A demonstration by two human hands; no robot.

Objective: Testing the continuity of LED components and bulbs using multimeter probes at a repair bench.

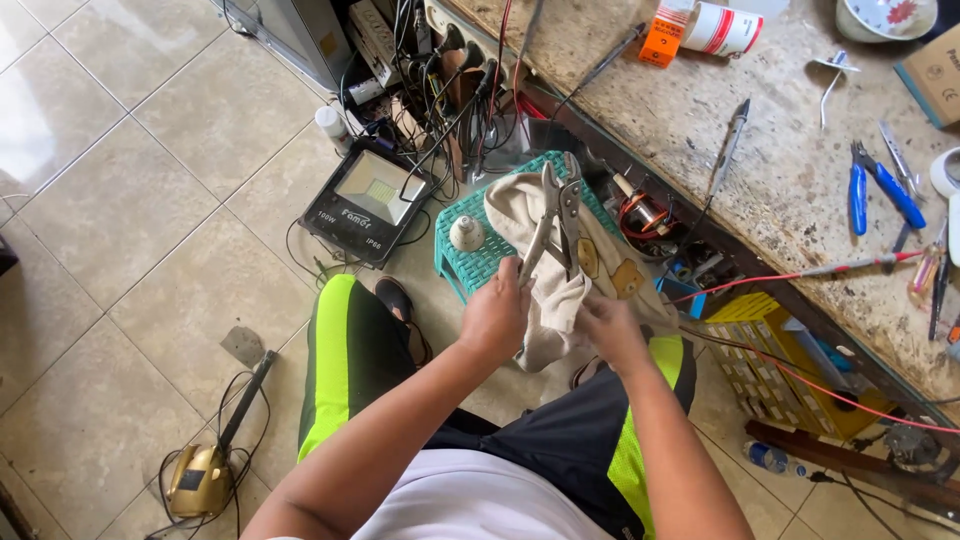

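Left hand (492, 318) grips the locking pliers (556, 215) by the handle, held up over the teal basket (470, 250). Right hand (612, 330) is bunched into the beige cloth (545, 290) just below them, probably clenched, though the fingers are mostly hidden.

Silver-grey locking pliers (557, 215) against a beige cloth (545, 290). Teal woven basket (462, 262) holds a white bulb (466, 233). Black shorts (560, 440) carry neon yellow-green stripes. Blue-handled pliers (858, 195) lie on the speckled beige stone desk (770, 170). A yellow crate (765, 350) sits on the glossy cream-tiled floor (130, 200).

Tiled floor (130, 200) bears floodlight (368, 203), teal basket (470, 250), yellow crate (770, 360).
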